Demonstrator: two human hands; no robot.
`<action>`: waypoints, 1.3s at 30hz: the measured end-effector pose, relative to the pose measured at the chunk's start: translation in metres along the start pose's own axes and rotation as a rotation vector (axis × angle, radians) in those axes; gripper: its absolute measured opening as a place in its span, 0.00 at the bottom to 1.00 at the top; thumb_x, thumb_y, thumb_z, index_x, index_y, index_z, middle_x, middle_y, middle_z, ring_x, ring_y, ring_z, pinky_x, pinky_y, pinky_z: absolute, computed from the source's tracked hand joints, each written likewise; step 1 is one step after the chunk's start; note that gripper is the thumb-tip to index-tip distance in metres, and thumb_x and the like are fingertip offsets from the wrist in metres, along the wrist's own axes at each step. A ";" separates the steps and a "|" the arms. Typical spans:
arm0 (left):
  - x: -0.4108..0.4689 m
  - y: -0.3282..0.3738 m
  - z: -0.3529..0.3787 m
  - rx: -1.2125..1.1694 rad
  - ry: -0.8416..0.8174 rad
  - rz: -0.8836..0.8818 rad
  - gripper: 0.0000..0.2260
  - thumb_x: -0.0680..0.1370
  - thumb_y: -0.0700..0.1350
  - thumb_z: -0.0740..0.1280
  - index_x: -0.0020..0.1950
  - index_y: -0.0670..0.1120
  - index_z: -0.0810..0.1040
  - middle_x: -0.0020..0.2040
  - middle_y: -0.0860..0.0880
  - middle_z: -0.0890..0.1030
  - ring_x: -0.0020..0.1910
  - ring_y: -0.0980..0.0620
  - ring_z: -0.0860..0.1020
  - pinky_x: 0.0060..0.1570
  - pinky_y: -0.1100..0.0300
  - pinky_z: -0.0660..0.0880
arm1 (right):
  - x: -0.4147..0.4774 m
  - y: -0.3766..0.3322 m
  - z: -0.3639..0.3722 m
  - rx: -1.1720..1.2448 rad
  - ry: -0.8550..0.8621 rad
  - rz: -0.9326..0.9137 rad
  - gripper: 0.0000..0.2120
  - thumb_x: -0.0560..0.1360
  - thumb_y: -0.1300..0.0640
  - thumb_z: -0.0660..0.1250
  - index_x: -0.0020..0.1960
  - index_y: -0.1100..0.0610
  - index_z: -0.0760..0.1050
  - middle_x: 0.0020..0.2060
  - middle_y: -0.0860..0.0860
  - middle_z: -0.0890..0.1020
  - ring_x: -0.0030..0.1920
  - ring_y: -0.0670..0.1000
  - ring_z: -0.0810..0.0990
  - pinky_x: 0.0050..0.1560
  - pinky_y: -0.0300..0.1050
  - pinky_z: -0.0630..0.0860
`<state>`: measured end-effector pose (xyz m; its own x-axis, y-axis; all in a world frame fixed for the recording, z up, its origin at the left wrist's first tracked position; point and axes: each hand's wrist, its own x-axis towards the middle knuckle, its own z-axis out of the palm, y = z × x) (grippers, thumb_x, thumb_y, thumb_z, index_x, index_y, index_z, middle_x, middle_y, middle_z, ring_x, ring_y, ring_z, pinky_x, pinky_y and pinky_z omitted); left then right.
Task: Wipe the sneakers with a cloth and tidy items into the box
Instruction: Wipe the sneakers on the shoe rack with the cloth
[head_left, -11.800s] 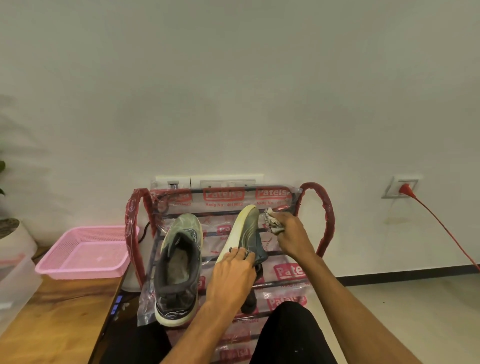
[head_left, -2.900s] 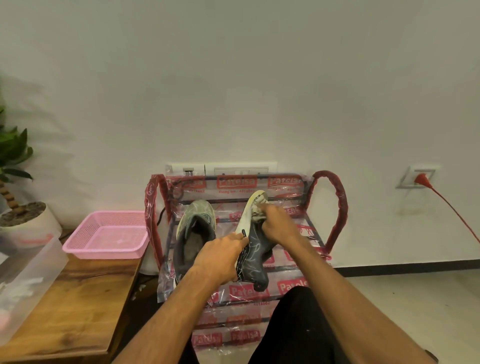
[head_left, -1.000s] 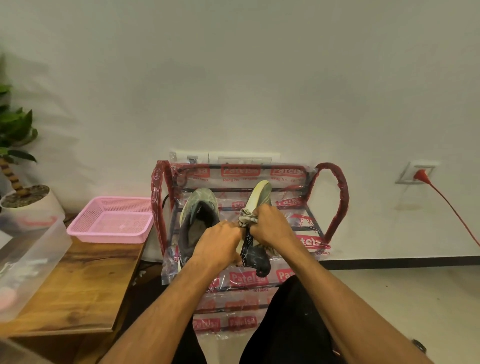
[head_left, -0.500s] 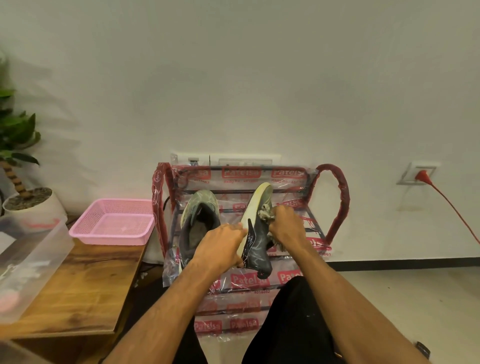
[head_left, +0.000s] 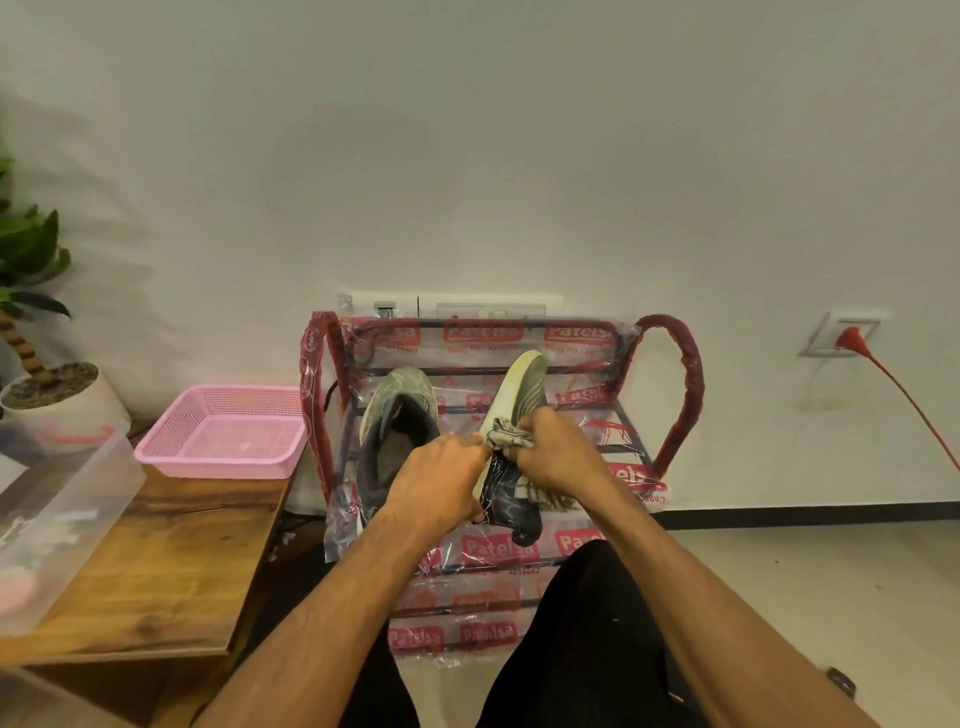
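Note:
Two grey-green sneakers are over the plastic-wrapped shoe rack (head_left: 675, 395). The left sneaker (head_left: 397, 421) lies flat on the rack's top shelf. The right sneaker (head_left: 522, 400) is tipped on its side, toe pointing away, pale sole facing left. My left hand (head_left: 441, 483) grips its heel end from the left. My right hand (head_left: 556, 457) holds a crumpled grey cloth (head_left: 504, 434) against the sneaker's sole edge near the middle. A clear plastic box (head_left: 62, 519) stands on the wooden table at the far left.
A pink mesh basket (head_left: 223, 431) sits on the wooden table (head_left: 171, 561) left of the rack. A potted plant (head_left: 47, 374) stands behind the box. A red cable (head_left: 904, 400) runs from a wall socket on the right. My dark-trousered legs are below.
My right hand with the cloth has slid back from the sneaker's side to its sole edge near the middle. My left hand keeps its grip on the heel.

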<state>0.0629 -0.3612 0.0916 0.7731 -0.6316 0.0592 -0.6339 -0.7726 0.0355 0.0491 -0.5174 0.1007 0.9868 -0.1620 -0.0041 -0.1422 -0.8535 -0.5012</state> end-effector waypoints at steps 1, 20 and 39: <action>0.000 0.000 0.000 0.000 0.004 0.000 0.27 0.69 0.49 0.76 0.65 0.46 0.72 0.60 0.49 0.77 0.58 0.47 0.76 0.46 0.54 0.74 | -0.002 0.000 0.000 -0.017 0.013 0.007 0.03 0.75 0.62 0.68 0.47 0.61 0.79 0.36 0.50 0.79 0.35 0.48 0.77 0.28 0.38 0.66; 0.002 0.004 -0.006 0.103 -0.028 -0.018 0.25 0.70 0.47 0.75 0.64 0.45 0.71 0.60 0.48 0.77 0.57 0.46 0.76 0.48 0.52 0.74 | 0.016 0.032 -0.014 -0.191 -0.127 -0.274 0.10 0.70 0.68 0.67 0.47 0.60 0.82 0.46 0.53 0.81 0.47 0.54 0.79 0.45 0.50 0.77; -0.001 0.000 -0.004 0.076 -0.009 -0.039 0.24 0.70 0.48 0.75 0.62 0.46 0.71 0.56 0.48 0.78 0.55 0.47 0.77 0.46 0.53 0.74 | 0.002 0.015 0.004 -0.110 0.083 -0.140 0.14 0.72 0.69 0.61 0.55 0.62 0.76 0.50 0.60 0.82 0.49 0.60 0.80 0.43 0.47 0.72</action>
<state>0.0621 -0.3601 0.0955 0.7978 -0.6008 0.0507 -0.5996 -0.7994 -0.0384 0.0496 -0.5280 0.0895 0.9883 -0.0748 0.1329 -0.0165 -0.9190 -0.3940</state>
